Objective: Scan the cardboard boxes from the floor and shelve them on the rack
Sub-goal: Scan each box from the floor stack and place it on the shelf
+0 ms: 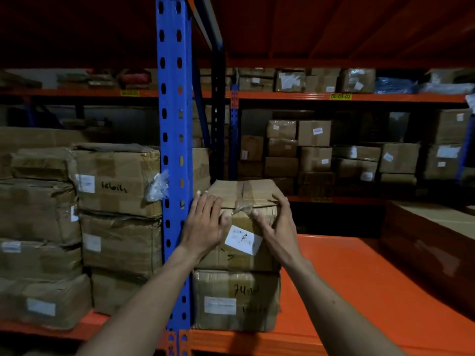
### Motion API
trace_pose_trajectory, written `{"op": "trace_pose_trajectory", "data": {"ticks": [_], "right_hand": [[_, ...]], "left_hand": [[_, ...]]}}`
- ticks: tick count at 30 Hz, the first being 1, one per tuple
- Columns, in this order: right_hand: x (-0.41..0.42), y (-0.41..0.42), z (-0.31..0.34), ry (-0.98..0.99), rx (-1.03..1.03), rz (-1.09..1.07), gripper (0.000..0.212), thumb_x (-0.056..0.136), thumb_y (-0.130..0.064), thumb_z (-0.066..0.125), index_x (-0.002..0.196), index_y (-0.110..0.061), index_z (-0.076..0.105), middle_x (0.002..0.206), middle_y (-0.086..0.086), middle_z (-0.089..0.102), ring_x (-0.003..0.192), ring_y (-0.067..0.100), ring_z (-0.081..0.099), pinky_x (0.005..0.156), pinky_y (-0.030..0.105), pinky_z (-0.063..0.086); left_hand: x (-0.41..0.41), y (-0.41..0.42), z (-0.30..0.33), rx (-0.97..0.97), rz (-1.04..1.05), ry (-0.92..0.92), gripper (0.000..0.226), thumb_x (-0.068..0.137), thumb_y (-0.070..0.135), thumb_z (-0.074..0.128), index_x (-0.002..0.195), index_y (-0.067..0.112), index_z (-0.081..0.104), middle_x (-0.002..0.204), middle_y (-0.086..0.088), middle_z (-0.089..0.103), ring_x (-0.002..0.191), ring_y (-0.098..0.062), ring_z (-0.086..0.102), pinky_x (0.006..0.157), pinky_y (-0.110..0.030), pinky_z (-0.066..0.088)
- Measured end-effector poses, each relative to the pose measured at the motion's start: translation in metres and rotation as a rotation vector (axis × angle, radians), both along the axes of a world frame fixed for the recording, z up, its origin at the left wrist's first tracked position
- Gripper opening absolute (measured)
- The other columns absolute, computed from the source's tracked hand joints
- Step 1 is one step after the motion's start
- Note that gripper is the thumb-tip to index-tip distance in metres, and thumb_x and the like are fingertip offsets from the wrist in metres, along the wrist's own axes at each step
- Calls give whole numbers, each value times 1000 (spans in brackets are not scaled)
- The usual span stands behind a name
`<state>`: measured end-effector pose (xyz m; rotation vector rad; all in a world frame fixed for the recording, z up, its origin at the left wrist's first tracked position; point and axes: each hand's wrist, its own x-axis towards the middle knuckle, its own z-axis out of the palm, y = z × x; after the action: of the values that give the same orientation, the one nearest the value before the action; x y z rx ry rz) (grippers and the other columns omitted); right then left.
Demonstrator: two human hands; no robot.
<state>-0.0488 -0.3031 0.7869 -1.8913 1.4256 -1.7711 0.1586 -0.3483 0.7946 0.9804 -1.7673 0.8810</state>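
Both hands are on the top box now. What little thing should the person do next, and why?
Probably nudge the top box a bit further back, then let go. It already sits on the lower box beside the blue post, and the left hand and right hand press its front face, so only squaring it up seems left.

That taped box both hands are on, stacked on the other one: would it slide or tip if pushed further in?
The upper box likely slides rather than tips: it looks squat and sits flat on the lower box. Cardboard on cardboard probably drags somewhat. Its creased, taped top suggests walls that may give a little under the left hand and right hand.
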Motion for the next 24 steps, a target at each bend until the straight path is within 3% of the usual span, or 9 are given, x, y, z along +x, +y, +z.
{"op": "trace_pose_trajectory", "data": {"ticks": [3,5,9,13,19,24], "right_hand": [[5,-5,-13,220,-36,-218,78,101,-67,43,164,-27,20,174,16,-14,161,27,-16,130,52,-1],[4,-4,-31,463,-117,-421,72,108,-60,35,168,-26,14,170,20,-26,159,34,-22,128,52,-12],[-1,-5,-47,574,-112,-513,72,108,-60,23,168,-29,-1,170,20,-27,159,35,-20,127,57,-9],[3,1,-43,609,-59,-539,73,108,-60,22,167,-29,-9,168,20,-30,158,34,-24,128,54,-11],[9,25,-39,660,46,-571,72,110,-52,28,164,-25,-12,164,21,-35,156,40,-26,126,52,-17],[-15,69,-71,667,115,-560,74,110,-44,40,167,-7,8,172,22,-9,160,38,-8,129,51,-6]], "left_hand": [[0,4,-3,29,59,-39,45,100,27,40,117,-6,66,117,-26,67,112,-41,63,106,-54,45],[3,4,-7,65,81,-58,49,103,30,37,123,-6,64,126,-27,64,117,-41,62,106,-54,46],[7,3,-10,200,92,-111,63,105,40,25,149,-4,37,156,-28,33,144,-41,35,120,-52,28],[10,2,-11,264,82,-163,72,106,49,10,156,-2,13,164,-26,5,153,-37,8,125,-50,12],[13,12,-24,295,35,-158,73,105,50,12,157,-1,5,165,-25,-4,154,-35,-6,125,-52,6],[4,48,-81,344,-125,-161,77,103,48,32,158,0,8,165,-26,1,154,-38,-1,124,-53,7]]}}
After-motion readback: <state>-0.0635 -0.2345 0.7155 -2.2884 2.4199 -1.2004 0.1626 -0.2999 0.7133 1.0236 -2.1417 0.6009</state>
